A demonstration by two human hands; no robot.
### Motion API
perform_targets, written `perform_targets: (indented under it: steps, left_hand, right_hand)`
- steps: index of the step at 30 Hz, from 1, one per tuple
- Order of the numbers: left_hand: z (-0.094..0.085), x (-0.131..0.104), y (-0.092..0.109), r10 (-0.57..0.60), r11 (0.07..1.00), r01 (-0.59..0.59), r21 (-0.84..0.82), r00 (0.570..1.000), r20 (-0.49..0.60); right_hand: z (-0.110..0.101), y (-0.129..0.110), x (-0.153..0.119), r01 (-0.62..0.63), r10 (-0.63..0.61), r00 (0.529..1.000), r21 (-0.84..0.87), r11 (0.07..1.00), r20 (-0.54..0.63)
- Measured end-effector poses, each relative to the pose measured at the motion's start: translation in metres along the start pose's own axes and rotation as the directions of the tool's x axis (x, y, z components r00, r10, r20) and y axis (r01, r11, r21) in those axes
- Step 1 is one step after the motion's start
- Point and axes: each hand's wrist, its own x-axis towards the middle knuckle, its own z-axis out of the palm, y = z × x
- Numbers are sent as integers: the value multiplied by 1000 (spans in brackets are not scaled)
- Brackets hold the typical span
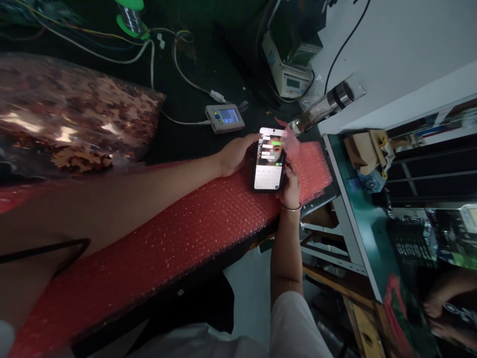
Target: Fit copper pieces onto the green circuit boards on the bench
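Observation:
A smartphone (267, 176) with a lit screen is held upright between both hands, over the red bubble wrap (208, 219). On the screen are chat bubbles above a keyboard. My left hand (238, 154) grips the phone's left edge, its fingers partly hidden behind the phone. Around the lower right edge curls my right hand (291, 186), with a bangle (291, 209) on that wrist. A crumpled piece of pink plastic (290, 144) lies just right of the phone. Beyond the left hand sits a small grey device (225, 118) with a lit display and a cable.
A clear bag of copper-coloured metal parts (74, 114) fills the left. At the back are a solder spool (131, 20), a digital scale (288, 74) and a clear tube (328, 104). Another person's arms (447, 303) appear by a green table (367, 223) at right.

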Motion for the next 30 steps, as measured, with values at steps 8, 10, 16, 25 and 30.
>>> perform_targets:
  steps: [8,10,16,25,30]
  left_hand:
    - [0,0,-2,-9,1000,9,-9,1000,-23]
    - [0,1,-2,-4,1000,4,2,999,-42]
    - [2,0,1,-15,1000,15,5,999,-31]
    - [-3,1,0,0,999,0,38,1000,10]
    - [-3,0,-1,-9,1000,9,23,1000,-23]
  right_hand:
    - [0,-3,3,133,-125,989,-103,986,77]
    - [1,-4,2,140,-134,989,-109,984,64]
    - [5,-8,0,94,-93,996,-40,995,14]
    - [1,-2,2,97,-97,995,-61,993,7]
    - [1,0,6,92,-92,996,-16,996,12]
